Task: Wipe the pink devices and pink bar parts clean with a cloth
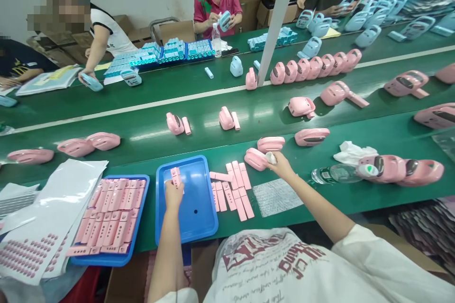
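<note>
Over the blue tray [195,225], my left hand [174,195] is closed on a pink stick [175,176] with small dark marks on its face. My right hand [281,165] is closed on a crumpled white cloth [270,157], which touches the right end of a pink rounded case [256,159]. Another pink case [271,144] lies just behind that one. Between the blue tray and my right hand, several pink sticks [241,204] lie loose on the green table. A sheet of bubble wrap [277,197] lies below my right hand.
A second blue tray [146,188] full of pink sticks stands left, beside white sticker sheets [60,199]. A clear bottle [334,174] lies at right near pink cases. Pink cases sit on the green belt [142,125]. Other people handle light blue cases across it.
</note>
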`<state>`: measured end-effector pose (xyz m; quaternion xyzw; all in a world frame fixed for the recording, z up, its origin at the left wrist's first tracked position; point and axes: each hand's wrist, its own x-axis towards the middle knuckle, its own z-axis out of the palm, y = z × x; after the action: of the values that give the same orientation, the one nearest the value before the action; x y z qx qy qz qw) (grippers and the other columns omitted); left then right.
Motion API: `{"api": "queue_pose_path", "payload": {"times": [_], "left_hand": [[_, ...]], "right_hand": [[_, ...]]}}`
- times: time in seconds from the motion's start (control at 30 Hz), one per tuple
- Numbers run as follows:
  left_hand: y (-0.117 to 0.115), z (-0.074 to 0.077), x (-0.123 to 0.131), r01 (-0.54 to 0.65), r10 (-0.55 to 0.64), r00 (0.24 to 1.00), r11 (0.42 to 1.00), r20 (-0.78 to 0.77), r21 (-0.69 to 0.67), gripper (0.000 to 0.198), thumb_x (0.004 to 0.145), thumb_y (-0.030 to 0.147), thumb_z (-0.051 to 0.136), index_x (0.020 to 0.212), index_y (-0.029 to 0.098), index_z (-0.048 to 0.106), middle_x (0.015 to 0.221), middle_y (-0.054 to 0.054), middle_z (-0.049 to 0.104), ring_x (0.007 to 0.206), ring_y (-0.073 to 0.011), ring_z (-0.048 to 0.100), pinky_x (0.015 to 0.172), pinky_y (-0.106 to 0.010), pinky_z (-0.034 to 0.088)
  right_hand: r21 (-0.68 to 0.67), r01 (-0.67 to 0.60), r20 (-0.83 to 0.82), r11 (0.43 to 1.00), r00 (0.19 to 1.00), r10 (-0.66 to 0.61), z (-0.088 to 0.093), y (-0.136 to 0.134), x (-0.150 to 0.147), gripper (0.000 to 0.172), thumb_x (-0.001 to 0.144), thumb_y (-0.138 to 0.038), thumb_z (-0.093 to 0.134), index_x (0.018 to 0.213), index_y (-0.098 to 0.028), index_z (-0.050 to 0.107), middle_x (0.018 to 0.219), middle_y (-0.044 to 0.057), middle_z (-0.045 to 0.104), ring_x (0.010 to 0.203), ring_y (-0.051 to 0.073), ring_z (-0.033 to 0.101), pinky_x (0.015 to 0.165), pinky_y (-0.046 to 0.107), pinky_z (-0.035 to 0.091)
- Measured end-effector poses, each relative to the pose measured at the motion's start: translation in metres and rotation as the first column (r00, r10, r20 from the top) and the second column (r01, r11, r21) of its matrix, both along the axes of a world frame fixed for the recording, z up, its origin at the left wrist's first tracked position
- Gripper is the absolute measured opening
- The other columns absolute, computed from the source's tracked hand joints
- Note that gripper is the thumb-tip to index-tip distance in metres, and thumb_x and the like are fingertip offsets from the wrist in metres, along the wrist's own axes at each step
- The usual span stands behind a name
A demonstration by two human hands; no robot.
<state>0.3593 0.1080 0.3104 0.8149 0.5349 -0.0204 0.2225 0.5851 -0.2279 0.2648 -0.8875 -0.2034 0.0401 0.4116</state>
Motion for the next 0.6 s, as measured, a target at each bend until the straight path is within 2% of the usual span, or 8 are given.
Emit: {"api": "queue_pose_path", "payload": {"times": [0.1,0.2,0.27,0.33,0.4,0.47,0.53,0.6], "left_hand": [[-0.038,0.031,-0.002,0.103,-0.094,0.985,0.993,0.143,-0.055,0.042,0.083,0.027,0.055,0.121,0.013,0.044,0.095,-0.007,0.064,0.072,-0.0161,0.062,0.066,-0.030,0.051],[-0.079,0.065,-0.003,0.256,-0.239,0.930,0.966,0.281,-0.026,0.046,0.081,0.032,0.055,0.124,0.020,0.045,0.104,-0.006,0.063,0.084,-0.0191,0.063,0.075,-0.032,0.049],[-0.101,0.081,-0.002,0.412,-0.406,0.832,0.909,0.379,0.071,0.043,0.081,0.032,0.055,0.121,0.022,0.050,0.110,-0.007,0.063,0.093,-0.0213,0.061,0.083,-0.034,0.047],[-0.116,0.090,0.000,0.524,-0.543,0.729,0.834,0.417,0.170,0.041,0.082,0.031,0.055,0.121,0.021,0.053,0.113,-0.007,0.063,0.099,-0.0220,0.060,0.088,-0.035,0.045],[-0.127,0.092,0.005,0.608,-0.638,0.660,0.764,0.396,0.218,0.041,0.084,0.030,0.054,0.123,0.021,0.052,0.115,-0.008,0.062,0.103,-0.0219,0.059,0.090,-0.034,0.044],[-0.139,0.087,0.016,0.692,-0.714,0.627,0.694,0.313,0.196,0.041,0.085,0.030,0.051,0.125,0.021,0.051,0.118,-0.009,0.061,0.106,-0.0231,0.058,0.089,-0.035,0.045],[-0.159,0.076,0.034,0.776,-0.778,0.618,0.627,0.112,0.076,0.041,0.087,0.028,0.048,0.127,0.020,0.050,0.120,-0.012,0.059,0.109,-0.0266,0.057,0.086,-0.038,0.047],[-0.187,0.061,0.056,0.816,-0.822,0.555,0.567,-0.127,-0.108,0.041,0.088,0.026,0.046,0.128,0.017,0.050,0.116,-0.016,0.059,0.104,-0.0303,0.059,0.081,-0.042,0.048]], "right_hand": [[0.013,0.064,0.009,0.998,0.998,-0.064,0.016,-0.012,0.001,0.032,0.071,-0.046,0.059,0.086,-0.018,0.059,0.083,0.009,0.061,0.084,0.025,0.057,0.076,0.037,0.046],[0.073,0.091,-0.030,0.993,0.996,-0.089,0.041,-0.011,-0.004,0.029,0.080,-0.045,0.050,0.088,-0.018,0.060,0.080,0.006,0.061,0.077,0.021,0.057,0.073,0.034,0.047],[0.167,0.008,-0.041,0.986,0.999,-0.001,0.058,-0.005,-0.010,0.027,0.082,-0.041,0.049,0.091,-0.018,0.060,0.082,0.005,0.063,0.077,0.020,0.057,0.072,0.032,0.047],[0.228,-0.130,0.025,0.965,0.991,0.128,0.072,0.000,-0.016,0.024,0.082,-0.036,0.051,0.095,-0.017,0.060,0.091,0.006,0.064,0.084,0.020,0.058,0.077,0.033,0.046],[0.245,-0.249,0.087,0.937,0.968,0.235,0.079,-0.001,-0.020,0.024,0.082,-0.032,0.052,0.099,-0.017,0.060,0.099,0.009,0.064,0.092,0.021,0.058,0.082,0.034,0.045],[0.247,-0.298,0.112,0.922,0.954,0.278,0.081,-0.009,-0.023,0.025,0.083,-0.031,0.053,0.102,-0.016,0.060,0.102,0.011,0.064,0.095,0.021,0.058,0.083,0.034,0.045],[0.249,-0.270,0.101,0.930,0.962,0.252,0.077,-0.023,-0.026,0.026,0.083,-0.031,0.053,0.103,-0.016,0.060,0.101,0.011,0.064,0.094,0.021,0.059,0.082,0.034,0.046],[0.244,-0.198,0.062,0.949,0.980,0.189,0.072,-0.042,-0.029,0.026,0.084,-0.031,0.052,0.103,-0.016,0.060,0.098,0.010,0.065,0.090,0.019,0.060,0.079,0.032,0.047]]}}
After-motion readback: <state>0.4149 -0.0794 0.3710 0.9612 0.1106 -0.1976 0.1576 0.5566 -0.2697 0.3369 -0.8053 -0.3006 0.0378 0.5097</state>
